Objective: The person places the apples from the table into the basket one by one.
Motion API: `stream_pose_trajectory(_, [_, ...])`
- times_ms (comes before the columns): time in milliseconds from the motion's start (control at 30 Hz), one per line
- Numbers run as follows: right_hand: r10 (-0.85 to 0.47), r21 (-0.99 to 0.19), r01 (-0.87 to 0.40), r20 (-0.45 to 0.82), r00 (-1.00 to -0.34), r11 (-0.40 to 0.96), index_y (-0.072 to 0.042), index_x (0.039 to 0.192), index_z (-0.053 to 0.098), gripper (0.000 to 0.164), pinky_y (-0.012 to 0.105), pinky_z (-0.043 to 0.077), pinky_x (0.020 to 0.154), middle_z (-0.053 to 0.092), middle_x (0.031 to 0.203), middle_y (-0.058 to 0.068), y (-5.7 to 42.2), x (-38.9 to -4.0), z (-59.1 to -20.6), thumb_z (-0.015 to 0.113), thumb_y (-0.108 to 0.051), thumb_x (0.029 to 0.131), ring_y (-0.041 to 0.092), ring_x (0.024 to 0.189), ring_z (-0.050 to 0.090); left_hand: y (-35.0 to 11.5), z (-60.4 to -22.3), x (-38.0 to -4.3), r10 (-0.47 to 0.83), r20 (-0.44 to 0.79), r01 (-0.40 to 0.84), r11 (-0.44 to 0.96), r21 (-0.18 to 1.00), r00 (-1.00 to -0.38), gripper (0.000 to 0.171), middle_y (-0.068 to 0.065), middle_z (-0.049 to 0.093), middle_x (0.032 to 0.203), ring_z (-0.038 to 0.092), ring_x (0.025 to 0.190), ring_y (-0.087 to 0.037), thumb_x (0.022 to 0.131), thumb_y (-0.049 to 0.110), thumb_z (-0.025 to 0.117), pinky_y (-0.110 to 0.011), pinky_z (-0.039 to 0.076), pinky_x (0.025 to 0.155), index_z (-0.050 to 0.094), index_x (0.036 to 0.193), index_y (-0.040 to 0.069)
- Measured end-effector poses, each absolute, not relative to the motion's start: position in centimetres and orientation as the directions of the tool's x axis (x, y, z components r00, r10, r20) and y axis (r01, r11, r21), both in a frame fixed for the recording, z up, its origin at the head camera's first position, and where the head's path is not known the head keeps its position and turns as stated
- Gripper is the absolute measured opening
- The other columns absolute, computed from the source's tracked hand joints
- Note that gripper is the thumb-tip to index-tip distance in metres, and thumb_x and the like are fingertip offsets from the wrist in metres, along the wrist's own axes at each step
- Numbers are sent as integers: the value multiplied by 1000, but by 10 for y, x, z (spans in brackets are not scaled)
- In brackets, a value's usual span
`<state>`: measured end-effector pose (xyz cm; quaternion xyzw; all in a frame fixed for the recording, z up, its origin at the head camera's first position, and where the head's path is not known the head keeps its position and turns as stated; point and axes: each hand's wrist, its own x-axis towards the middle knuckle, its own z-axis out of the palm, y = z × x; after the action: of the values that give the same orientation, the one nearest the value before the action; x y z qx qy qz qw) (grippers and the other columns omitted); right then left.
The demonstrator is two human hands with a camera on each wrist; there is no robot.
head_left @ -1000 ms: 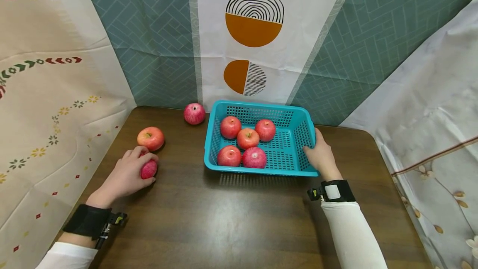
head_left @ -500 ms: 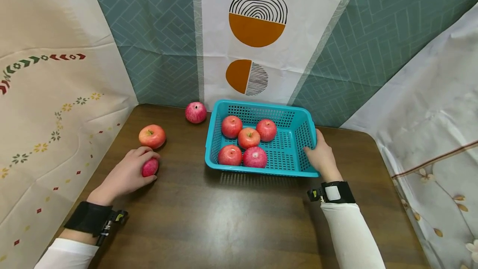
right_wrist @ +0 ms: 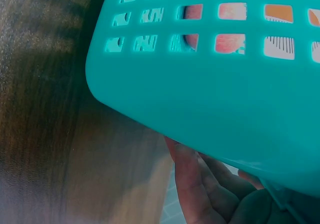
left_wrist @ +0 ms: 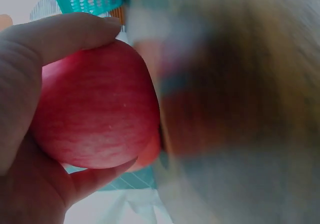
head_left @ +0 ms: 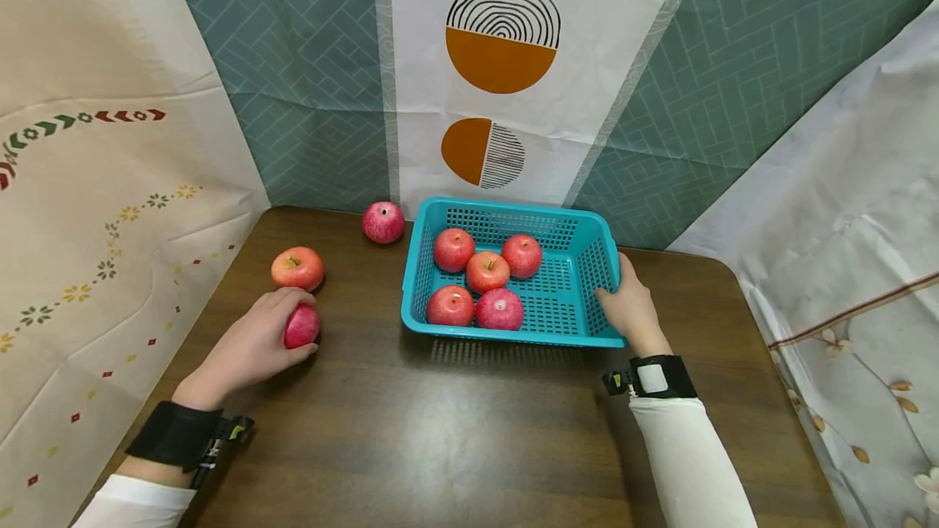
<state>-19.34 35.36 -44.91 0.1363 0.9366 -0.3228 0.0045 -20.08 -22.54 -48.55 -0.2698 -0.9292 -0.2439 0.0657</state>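
Note:
My left hand point(head_left: 257, 341) grips a red apple point(left_wrist: 100, 109), thumb on one side and fingers on the other, low over the table's left part. Just beyond it sits a yellow-red apple point(head_left: 297, 269), stem up. At the right, my right hand point(head_left: 632, 306) holds the short end of a turquoise plastic basket point(head_left: 513, 336), its thumb over the rim and its fingers outside. In the right wrist view, the basket wall point(right_wrist: 200, 94) hides part of those fingers. Inside the basket lie several red apples point(head_left: 487, 272), mostly toward its left half.
Another dark red apple point(head_left: 383, 222) stands at the table's back edge, left of the basket. A patterned cloth point(head_left: 315, 88) hangs behind the brown wooden table point(head_left: 440, 430). Light fabrics point(head_left: 829, 226) border both sides.
My left hand has shifted slightly to the right with the apple in its grip, and more of that apple shows. The right hand and the basket have stayed in place.

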Motion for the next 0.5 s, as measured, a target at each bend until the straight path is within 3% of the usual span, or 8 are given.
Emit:
stream_pose_trajectory(267, [253,-608,266,-110,-961,748,-10,171,12,77,71,55,92,49,151,37,354,-194,-450,55,-17,107,59,124,61,-205,-470,-198,480,360,598,687,412,-800,62,-4,62,121,57,111,-27,72,16,98,-51,57,83,60,121,11])
stream_pose_trajectory(500, [251,-612,259,-101,-963,747,-9,171,12,77,71,54,92,50,150,37,354,-194,-450,55,-16,107,59,125,61,-178,-453,-199,379,417,551,698,457,-826,64,-9,58,137,57,122,-31,76,23,96,-58,62,80,63,130,11])
